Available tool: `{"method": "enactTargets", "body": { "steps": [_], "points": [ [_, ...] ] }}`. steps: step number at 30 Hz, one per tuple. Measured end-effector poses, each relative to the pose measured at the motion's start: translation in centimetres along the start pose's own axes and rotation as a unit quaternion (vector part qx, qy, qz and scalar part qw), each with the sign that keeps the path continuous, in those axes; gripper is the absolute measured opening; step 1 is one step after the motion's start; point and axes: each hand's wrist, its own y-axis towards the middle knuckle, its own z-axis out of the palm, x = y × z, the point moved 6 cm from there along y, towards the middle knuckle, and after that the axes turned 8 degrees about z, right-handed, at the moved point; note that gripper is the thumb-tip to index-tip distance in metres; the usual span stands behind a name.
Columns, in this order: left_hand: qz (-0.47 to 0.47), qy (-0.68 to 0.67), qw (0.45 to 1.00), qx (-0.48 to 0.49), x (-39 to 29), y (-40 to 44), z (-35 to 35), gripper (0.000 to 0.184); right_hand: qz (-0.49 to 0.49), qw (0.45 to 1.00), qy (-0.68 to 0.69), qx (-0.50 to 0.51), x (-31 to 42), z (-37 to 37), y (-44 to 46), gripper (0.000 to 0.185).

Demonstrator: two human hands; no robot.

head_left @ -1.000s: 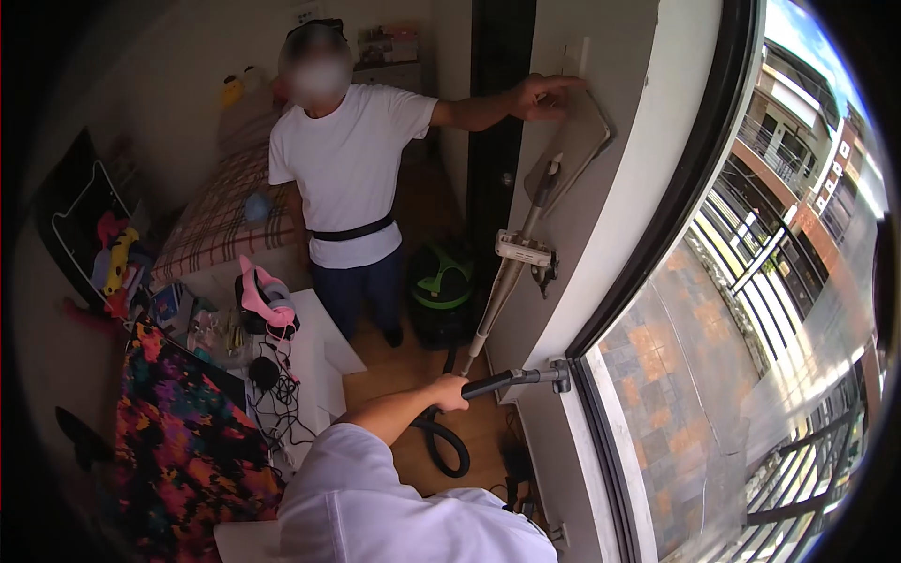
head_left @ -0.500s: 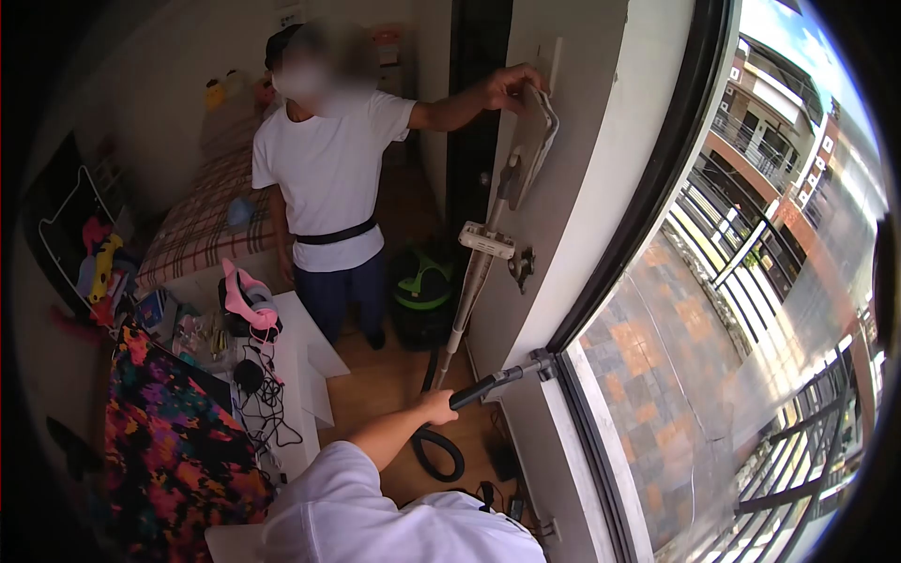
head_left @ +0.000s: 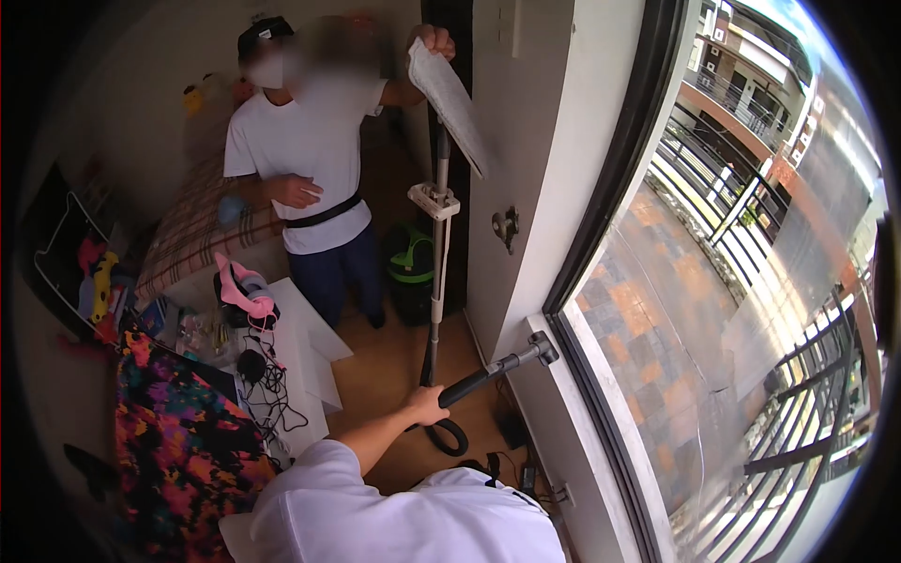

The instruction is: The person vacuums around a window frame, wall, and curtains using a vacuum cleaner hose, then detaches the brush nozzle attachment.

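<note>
My left hand (head_left: 427, 405) is closed around the dark handle end of a vacuum cleaner hose (head_left: 483, 377). The short brush nozzle (head_left: 542, 347) at its tip points at the window sill, just short of the window frame (head_left: 601, 413). Below my hand, the black hose loops down to the floor. Beyond stands a person in a white shirt, whose raised hand (head_left: 434, 41) grips the white pad of a flat mop (head_left: 449, 108), head up. The mop's pole (head_left: 441, 253) runs down behind my hand. My right hand is out of view.
A green and black vacuum cleaner (head_left: 411, 255) stands on the wooden floor behind the mop pole. To the left, a white desk (head_left: 300, 361) carries a pink headset (head_left: 246, 293) and tangled cables. A bed (head_left: 183, 235) lies behind. Cables (head_left: 526, 480) run along the right wall.
The nozzle has come back from the window frame as my hand shifted slightly left. The person has swung the mop pad left, away from the wall, and raised the other hand to the waist.
</note>
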Motion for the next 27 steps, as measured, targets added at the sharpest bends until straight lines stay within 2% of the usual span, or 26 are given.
{"method": "enactTargets", "body": {
  "steps": [4, 6, 8, 10, 16, 19, 23, 27],
  "points": [
    [-0.006, -0.008, 0.996, -0.087, 0.0, 1.2, 0.7, 0.050, 0.079, 0.994, -0.047, 0.058, -15.3, 5.2, -7.3, 0.058],
    [-0.028, 0.005, 0.998, -0.055, -0.3, 3.2, 1.1, 0.050, 0.135, 0.984, -0.074, 0.095, -23.2, 5.7, -15.3, 0.058],
    [-0.018, 0.002, 0.998, -0.056, -1.3, 4.5, 1.2, 0.050, 0.192, 0.977, -0.063, 0.068, -23.5, 4.9, -16.9, 0.055],
    [-0.016, 0.010, 0.998, -0.061, -2.3, 6.3, 1.9, 0.050, 0.200, 0.975, -0.066, 0.078, -23.6, 4.9, -16.6, 0.057],
    [-0.052, 0.005, 0.997, -0.055, -1.0, 5.4, 4.0, 0.047, 0.209, 0.970, -0.075, 0.096, -24.1, 4.5, -17.9, 0.057],
    [-0.040, -0.033, 0.998, -0.037, 0.2, 3.4, 4.1, 0.049, 0.184, 0.978, -0.070, 0.068, -24.9, 4.8, -17.3, 0.057],
    [-0.024, 0.003, 0.999, -0.038, -1.5, 1.4, 3.9, 0.051, 0.190, 0.976, -0.059, 0.083, -24.9, 4.4, -17.5, 0.057],
    [-0.027, 0.043, 0.996, -0.069, -3.4, 4.7, 4.3, 0.053, 0.177, 0.978, -0.057, 0.091, -24.8, 4.5, -17.5, 0.060]
  ]
}}
